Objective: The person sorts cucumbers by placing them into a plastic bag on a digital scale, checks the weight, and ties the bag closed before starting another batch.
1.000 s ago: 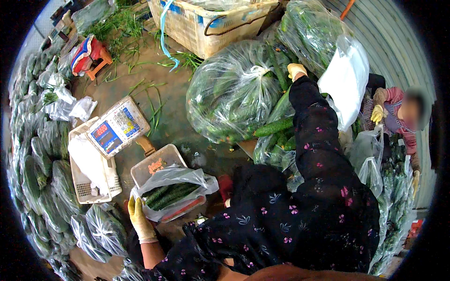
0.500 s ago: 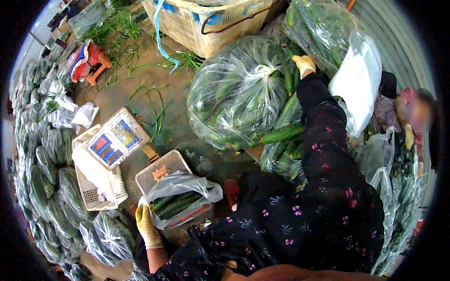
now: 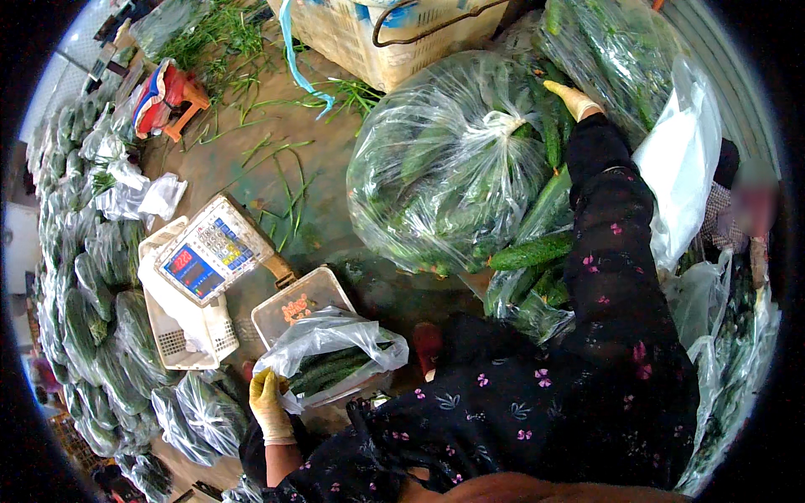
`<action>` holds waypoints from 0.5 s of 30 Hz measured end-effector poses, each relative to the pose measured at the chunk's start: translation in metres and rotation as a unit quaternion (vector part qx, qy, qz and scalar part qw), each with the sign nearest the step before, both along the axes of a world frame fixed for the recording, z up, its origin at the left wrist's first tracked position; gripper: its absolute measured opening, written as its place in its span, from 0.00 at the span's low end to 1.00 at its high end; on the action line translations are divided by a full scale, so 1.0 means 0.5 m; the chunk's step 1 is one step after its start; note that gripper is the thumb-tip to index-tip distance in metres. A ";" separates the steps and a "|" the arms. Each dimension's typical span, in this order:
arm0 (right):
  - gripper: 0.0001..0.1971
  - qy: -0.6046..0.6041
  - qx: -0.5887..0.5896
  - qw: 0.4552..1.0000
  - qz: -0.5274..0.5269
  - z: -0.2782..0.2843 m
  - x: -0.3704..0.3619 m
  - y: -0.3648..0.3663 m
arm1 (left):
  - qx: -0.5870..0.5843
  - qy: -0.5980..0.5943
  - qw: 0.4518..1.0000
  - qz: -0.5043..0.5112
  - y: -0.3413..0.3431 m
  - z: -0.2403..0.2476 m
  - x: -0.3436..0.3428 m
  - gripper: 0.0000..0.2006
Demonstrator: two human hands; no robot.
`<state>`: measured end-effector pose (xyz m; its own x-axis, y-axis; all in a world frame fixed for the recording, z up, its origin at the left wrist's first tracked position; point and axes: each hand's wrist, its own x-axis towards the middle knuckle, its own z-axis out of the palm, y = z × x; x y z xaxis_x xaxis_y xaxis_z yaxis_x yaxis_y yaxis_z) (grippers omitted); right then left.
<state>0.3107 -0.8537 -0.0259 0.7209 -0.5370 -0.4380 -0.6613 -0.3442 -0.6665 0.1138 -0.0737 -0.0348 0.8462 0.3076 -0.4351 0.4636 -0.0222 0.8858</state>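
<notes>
My left hand [image 3: 270, 409], in a pale yellow glove, pinches the rim of a clear plastic bag [image 3: 381, 350]. The bag lies mouth-up on the scale's platform [image 3: 306, 300] with several dark green cucumbers [image 3: 331, 369] inside. Far from it, at the upper right, my right hand [image 3: 577, 101] wears the same kind of glove. Its visible fingers are stretched out beside loose cucumbers [image 3: 551, 134], and I see nothing held in them. Left of those cucumbers stands a big clear sack of cucumbers [image 3: 444, 168], gathered at its top. One more cucumber [image 3: 530, 251] lies below the sack, near my right sleeve.
The scale's display head [image 3: 210, 251] leans by a white basket [image 3: 180, 352]. A large cream crate [image 3: 402, 54] stands at the back. Bagged cucumbers [image 3: 92, 293] line the left side. A white bag [image 3: 681, 176] is right of my arm, with another person [image 3: 750, 205] beyond. A red stool [image 3: 172, 101] sits far left.
My right hand has shifted slightly farther out, its fingers now straighter. My left hand's fingers have closed tighter at the bag's rim. The whole view has drifted a little.
</notes>
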 end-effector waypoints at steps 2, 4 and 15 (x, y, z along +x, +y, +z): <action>0.44 -0.001 -0.037 0.999 0.038 -0.048 0.003 -0.115 | -0.022 -0.007 1.000 -0.015 -0.002 -0.009 0.020 0.08; 0.43 -0.006 -0.011 1.000 0.012 -0.055 0.011 -0.133 | -0.022 -0.004 0.999 -0.027 -0.011 0.000 0.024 0.08; 0.39 0.150 -0.248 0.957 -0.009 0.049 0.018 0.030 | 0.011 0.027 0.998 -0.059 -0.052 0.036 0.027 0.10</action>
<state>0.3195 -0.8387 -0.0014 0.5911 -0.7435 -0.3127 -0.8063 -0.5555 -0.2035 0.1272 -0.0999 -0.0168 0.8527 0.2176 -0.4749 0.5033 -0.0991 0.8584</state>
